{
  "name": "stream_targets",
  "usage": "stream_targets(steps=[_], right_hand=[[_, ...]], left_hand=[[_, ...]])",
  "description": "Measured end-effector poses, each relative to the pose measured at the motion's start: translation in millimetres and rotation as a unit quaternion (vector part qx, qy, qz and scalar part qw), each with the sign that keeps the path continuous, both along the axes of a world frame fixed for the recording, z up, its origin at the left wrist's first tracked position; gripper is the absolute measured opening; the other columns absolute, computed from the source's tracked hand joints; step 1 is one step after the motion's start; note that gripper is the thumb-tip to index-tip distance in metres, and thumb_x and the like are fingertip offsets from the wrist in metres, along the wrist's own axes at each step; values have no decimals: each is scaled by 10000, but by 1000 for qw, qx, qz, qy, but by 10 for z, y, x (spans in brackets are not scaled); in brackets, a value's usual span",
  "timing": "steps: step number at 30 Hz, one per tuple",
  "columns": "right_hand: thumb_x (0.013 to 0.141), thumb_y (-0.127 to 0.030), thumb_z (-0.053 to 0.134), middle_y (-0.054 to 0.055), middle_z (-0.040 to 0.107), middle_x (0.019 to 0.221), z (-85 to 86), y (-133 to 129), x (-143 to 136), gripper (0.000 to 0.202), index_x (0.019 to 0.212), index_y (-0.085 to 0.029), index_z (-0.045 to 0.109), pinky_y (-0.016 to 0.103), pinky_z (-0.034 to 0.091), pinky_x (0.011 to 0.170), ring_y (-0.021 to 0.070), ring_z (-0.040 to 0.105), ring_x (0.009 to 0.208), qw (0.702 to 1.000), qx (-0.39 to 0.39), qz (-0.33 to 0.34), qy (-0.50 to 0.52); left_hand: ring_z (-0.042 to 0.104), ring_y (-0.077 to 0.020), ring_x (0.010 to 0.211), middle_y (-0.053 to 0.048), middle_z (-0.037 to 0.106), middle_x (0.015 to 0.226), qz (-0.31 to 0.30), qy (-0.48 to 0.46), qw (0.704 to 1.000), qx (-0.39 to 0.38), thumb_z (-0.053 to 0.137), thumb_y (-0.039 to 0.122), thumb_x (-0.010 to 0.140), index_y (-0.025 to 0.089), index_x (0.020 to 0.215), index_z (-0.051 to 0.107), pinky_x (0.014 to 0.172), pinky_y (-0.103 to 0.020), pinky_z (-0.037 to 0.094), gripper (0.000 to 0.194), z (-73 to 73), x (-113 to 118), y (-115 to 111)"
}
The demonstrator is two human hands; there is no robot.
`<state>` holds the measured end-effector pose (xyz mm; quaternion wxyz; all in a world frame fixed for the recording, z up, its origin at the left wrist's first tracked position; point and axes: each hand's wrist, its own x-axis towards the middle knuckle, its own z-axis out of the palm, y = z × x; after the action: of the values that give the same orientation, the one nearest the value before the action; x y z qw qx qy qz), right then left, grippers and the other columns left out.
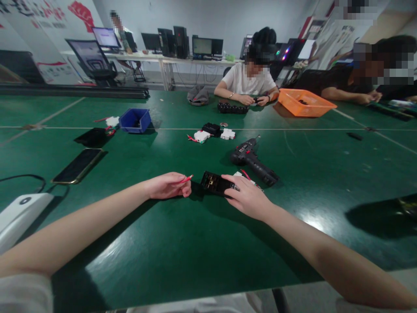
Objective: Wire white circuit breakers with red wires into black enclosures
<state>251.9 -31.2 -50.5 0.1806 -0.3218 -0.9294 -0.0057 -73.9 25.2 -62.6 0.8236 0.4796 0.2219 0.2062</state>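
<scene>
Between the thumb and fingers of my left hand [169,185] is a short red wire [186,179], its tip pointing right. My right hand [249,198] grips a black plastic housing [213,182] with brass-coloured metal parts inside its open face. The housing is just right of the wire tip, the two apart. Behind my right fingers lies a white part with a red wire [245,174], partly hidden. A black cordless screwdriver [254,161] rests on the table just beyond my right hand.
On the green table [156,252] are a phone [78,166], a blue bin [135,121], a black tray [93,137], white wired parts [202,136], a black block [211,128] and a white device [24,213]. An orange basket [302,104] stands near two people seated opposite.
</scene>
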Motion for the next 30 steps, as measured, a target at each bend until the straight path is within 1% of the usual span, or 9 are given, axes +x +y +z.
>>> stream_targets(steps=[3, 6, 12, 15, 20, 24, 30], right_hand=[[924, -169, 623, 185, 494, 1511, 1, -3, 23, 89, 983, -202, 681, 578, 545, 998, 357, 557, 1313, 1000, 11, -1, -11], [933, -157, 605, 201, 460, 1539, -7, 6, 48, 109, 994, -192, 688, 577, 548, 995, 363, 557, 1316, 1000, 21, -4, -14], [920, -161, 634, 170, 506, 1518, -5, 19, 73, 130, 1016, -212, 705, 568, 556, 994, 348, 602, 1268, 1000, 7, -10, 4], [912, -153, 641, 169, 519, 1505, -10, 21, 76, 140, 1025, -210, 702, 560, 552, 1010, 345, 600, 1275, 1000, 6, -5, 6], [922, -162, 633, 168, 511, 1509, -35, 31, 93, 159, 1062, -215, 687, 547, 551, 1018, 335, 582, 1299, 1000, 19, -2, -7], [935, -179, 620, 183, 531, 1482, -25, 24, 100, 144, 1062, -203, 683, 525, 560, 998, 327, 597, 1276, 999, 36, 7, -6], [986, -293, 584, 177, 573, 1437, -47, -26, -44, 173, 1103, -209, 681, 478, 580, 937, 307, 646, 1185, 1000, 19, 8, 5]], left_hand=[[596, -189, 780, -48, 563, 721, -1, -12, 1000, 0, 682, 437, 894, 163, 594, 477, 730, -298, 458, 456, 5, 6, -5], [604, -182, 769, -40, 566, 721, 7, -17, 1000, 2, 685, 407, 903, 152, 643, 522, 730, -295, 457, 399, 3, 17, -10], [614, -160, 751, -15, 597, 735, 13, -27, 1000, 2, 776, 367, 844, 149, 830, 617, 716, -286, 447, 270, -23, 15, -8], [620, -156, 754, -15, 614, 742, 9, -25, 1000, 4, 783, 338, 842, 150, 871, 630, 730, -291, 449, 244, -35, 3, -4], [624, -160, 754, -18, 605, 742, 12, -24, 1000, -2, 772, 359, 854, 144, 858, 642, 716, -287, 447, 251, -38, 1, -3], [616, -165, 740, -21, 587, 731, 23, -17, 1000, -2, 738, 390, 879, 142, 785, 621, 692, -280, 442, 291, -9, 26, -16], [591, -159, 726, -18, 547, 708, 22, -2, 1000, -4, 700, 442, 898, 138, 696, 595, 704, -276, 460, 380, 24, 47, -25]])
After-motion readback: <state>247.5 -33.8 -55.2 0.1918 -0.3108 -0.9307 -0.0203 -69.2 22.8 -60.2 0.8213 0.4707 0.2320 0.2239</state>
